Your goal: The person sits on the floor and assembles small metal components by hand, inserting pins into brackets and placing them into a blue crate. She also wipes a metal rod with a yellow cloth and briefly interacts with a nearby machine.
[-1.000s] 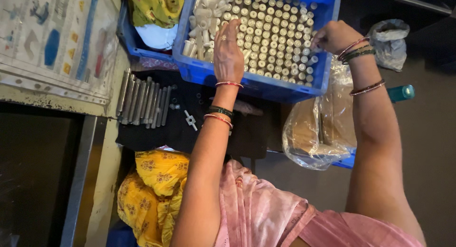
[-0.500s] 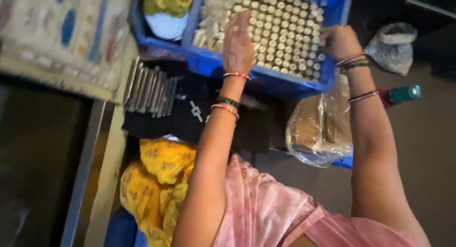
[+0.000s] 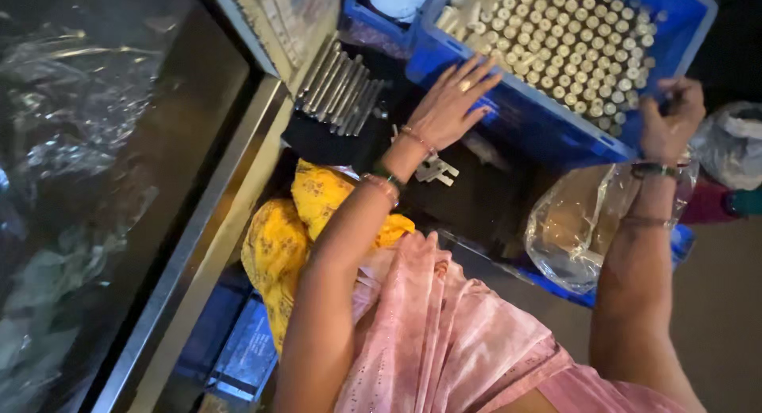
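The left hand (image 3: 452,103) lies flat, fingers spread, on the near rim of the blue crate (image 3: 524,115) of small metal cylinders (image 3: 587,48). The right hand (image 3: 671,119) is curled closed on the crate's right corner.

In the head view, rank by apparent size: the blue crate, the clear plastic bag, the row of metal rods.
1. blue crate, clearly largest.
2. clear plastic bag.
3. row of metal rods.
The bag and rods look close in size, and the bag is partly hidden by the right forearm, so that order is unsure.

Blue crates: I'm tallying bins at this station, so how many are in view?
3, maybe more hidden. The big blue crate of small metal cylinders lies under both hands; a second crate sits behind it at the top edge; a third peeks from under the clear plastic bag.
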Demonstrator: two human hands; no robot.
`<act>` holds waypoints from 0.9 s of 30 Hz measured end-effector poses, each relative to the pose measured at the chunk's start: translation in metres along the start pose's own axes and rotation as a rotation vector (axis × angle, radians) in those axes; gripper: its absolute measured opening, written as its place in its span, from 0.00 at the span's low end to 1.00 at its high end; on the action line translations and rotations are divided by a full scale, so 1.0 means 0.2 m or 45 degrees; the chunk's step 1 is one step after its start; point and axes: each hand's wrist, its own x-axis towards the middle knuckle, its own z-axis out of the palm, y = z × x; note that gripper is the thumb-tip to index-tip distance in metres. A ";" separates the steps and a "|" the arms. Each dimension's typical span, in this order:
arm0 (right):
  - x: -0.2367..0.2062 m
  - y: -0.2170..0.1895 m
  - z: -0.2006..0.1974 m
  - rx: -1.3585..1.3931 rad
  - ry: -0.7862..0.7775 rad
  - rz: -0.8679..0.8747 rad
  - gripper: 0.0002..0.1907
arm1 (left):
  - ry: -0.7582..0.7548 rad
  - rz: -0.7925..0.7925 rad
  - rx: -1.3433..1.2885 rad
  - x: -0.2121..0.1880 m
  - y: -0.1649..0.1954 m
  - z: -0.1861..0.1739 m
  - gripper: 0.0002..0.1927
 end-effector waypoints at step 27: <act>-0.49 -1.16 1.84 -0.057 -0.816 -0.620 0.16 | 0.707 -0.841 -1.348 -1.29 -0.26 0.15 0.19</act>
